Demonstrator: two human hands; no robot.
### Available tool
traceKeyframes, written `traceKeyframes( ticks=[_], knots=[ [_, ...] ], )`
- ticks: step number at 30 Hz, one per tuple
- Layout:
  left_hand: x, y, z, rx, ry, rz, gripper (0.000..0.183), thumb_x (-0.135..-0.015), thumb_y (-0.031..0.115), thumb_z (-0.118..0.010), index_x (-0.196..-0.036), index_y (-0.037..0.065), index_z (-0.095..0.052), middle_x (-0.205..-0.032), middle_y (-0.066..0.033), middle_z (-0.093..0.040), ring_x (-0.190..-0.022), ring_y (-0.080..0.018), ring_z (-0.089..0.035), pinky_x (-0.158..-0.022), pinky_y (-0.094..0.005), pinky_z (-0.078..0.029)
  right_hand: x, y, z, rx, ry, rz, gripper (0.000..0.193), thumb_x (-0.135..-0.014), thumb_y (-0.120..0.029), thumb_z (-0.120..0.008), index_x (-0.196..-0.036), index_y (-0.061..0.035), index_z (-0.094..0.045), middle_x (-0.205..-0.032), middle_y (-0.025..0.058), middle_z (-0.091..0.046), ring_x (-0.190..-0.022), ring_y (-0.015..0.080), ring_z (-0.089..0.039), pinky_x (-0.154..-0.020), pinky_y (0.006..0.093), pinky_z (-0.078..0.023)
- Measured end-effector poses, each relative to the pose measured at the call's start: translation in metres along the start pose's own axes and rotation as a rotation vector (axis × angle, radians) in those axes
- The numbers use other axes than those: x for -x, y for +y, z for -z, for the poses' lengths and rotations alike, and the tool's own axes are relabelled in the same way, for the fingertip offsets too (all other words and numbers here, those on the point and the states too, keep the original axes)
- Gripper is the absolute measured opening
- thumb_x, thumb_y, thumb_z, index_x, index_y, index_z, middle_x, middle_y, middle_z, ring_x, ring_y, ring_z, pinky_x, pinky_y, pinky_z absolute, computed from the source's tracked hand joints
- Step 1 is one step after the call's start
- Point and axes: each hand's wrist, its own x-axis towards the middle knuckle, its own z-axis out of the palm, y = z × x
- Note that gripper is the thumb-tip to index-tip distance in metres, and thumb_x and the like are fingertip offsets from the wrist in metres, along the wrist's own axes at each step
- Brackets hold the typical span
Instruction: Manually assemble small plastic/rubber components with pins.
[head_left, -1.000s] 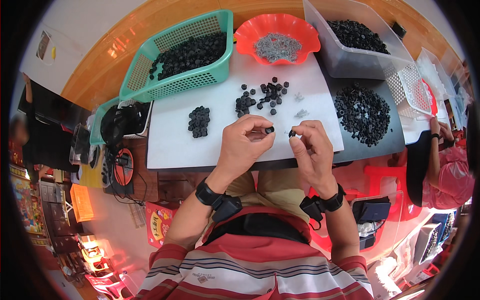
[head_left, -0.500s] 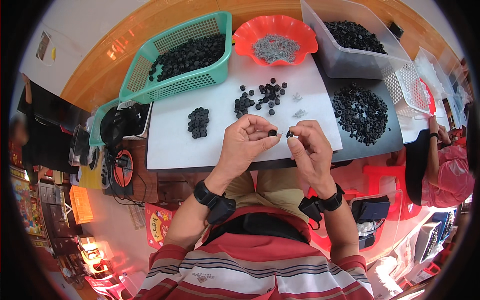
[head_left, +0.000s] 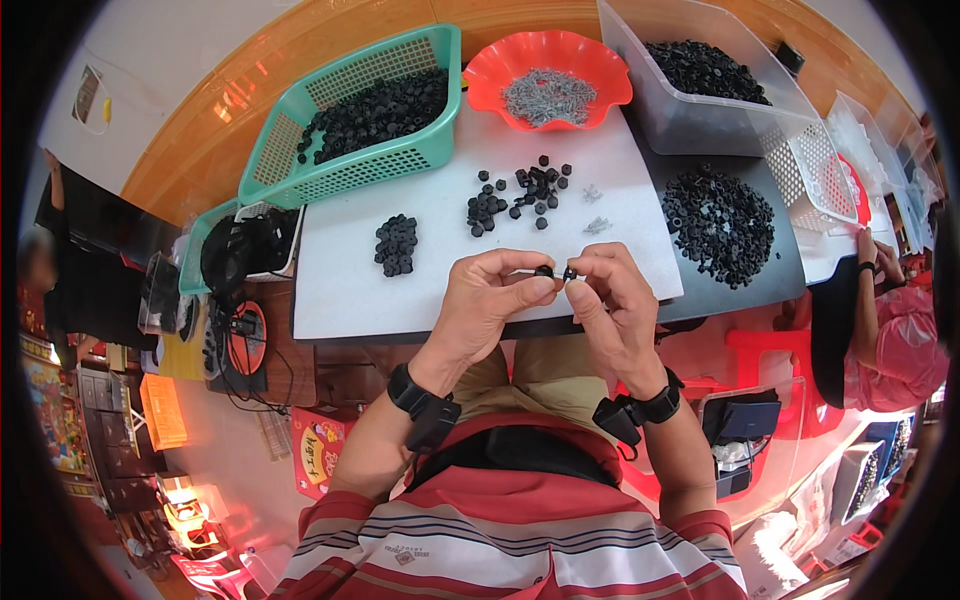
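White board: we see a flat white rectangular tabletop board (head_left: 350, 290), and everything sits on or around it.
Clear bin: a big see-through plastic tub (head_left: 690, 125) full of small black parts stands off the board's far right corner.
Green basket: a teal plastic mesh basket (head_left: 345, 175) holding black pieces lies along the board's far left edge.
Orange bowl: a scalloped orange-red plastic bowl (head_left: 548, 60) of small grey metal bits sits at the far edge, between basket and bin.
Dark heap: a wide pile of black ring-shaped parts (head_left: 718, 222) rests on the grey surface just past the board's right edge.
Loose scatter: we spot black caps (head_left: 520, 190) strewn near the board's middle, toward the far side.
Small stack: a tight cluster of black rings (head_left: 397, 244) lies left of centre.
Left hand: our left hand (head_left: 485, 305) hovers above the board's near edge, thumb and forefinger pinching one tiny black round piece (head_left: 543, 271).
Right hand: our right hand (head_left: 610, 300) is right beside it, fingertips squeezed on a second small black bit (head_left: 569, 272), the two pieces almost touching.
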Motion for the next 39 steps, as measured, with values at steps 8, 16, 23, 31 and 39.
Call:
traceKeyframes(
  ticks=[8,16,23,31,39],
  knots=[
    [0.003,-0.001,0.002,0.188,-0.029,0.025,0.029,-0.099,0.006,-0.07,-0.126,-0.004,-0.067,-0.112,-0.0108,-0.072,-0.102,-0.0184,-0.072,-0.095,-0.03,-0.061,0.0,-0.003,0.001,0.063,0.002,0.024,0.02,-0.096,-0.008,-0.072,-0.113,0.0005,-0.067,-0.105,0.0082,-0.06,-0.065,0.0067,-0.049,-0.057,0.0225,-0.041],
    [0.005,-0.005,0.004,0.22,-0.061,0.043,0.03,-0.102,0.01,-0.066,-0.129,-0.002,-0.066,-0.12,-0.0108,-0.07,-0.106,-0.0181,-0.071,-0.095,-0.0294,-0.061,-0.004,-0.006,0.002,0.181,-0.019,0.119,0.019,-0.095,-0.006,-0.072,-0.112,-0.0001,-0.067,-0.107,0.01,-0.061,-0.06,0.0094,-0.055,-0.054,0.0256,-0.045],
    [0.005,-0.006,0.002,0.267,-0.076,0.057,0.026,-0.1,0.007,-0.067,-0.124,-0.002,-0.066,-0.119,-0.0112,-0.07,-0.104,-0.0172,-0.071,-0.095,-0.0291,-0.061,-0.002,-0.009,0.003,0.248,-0.056,0.131,0.021,-0.094,-0.006,-0.072,-0.114,-0.0018,-0.067,-0.106,0.0114,-0.062,-0.059,0.0128,-0.058,-0.053,0.0272,-0.047],
    [0.005,-0.011,0.001,0.274,-0.072,0.072,0.022,-0.1,0.006,-0.067,-0.121,-0.002,-0.067,-0.114,-0.0115,-0.072,-0.101,-0.0168,-0.072,-0.094,-0.0301,-0.063,-0.001,-0.01,0.004,0.283,-0.072,0.145,0.023,-0.094,-0.007,-0.073,-0.115,-0.0021,-0.067,-0.104,0.0128,-0.062,-0.058,0.0177,-0.059,-0.053,0.0299,-0.049],
    [0.008,-0.014,-0.003,0.276,-0.047,0.062,0.02,-0.098,0.005,-0.07,-0.117,-0.001,-0.069,-0.112,-0.0109,-0.073,-0.097,-0.0158,-0.072,-0.092,-0.0296,-0.062,0.001,-0.011,0.005,0.307,-0.071,0.172,0.029,-0.091,-0.005,-0.075,-0.119,-0.0042,-0.07,-0.101,0.0112,-0.063,-0.064,0.0187,-0.062,-0.056,0.0307,-0.052]
  ],
)
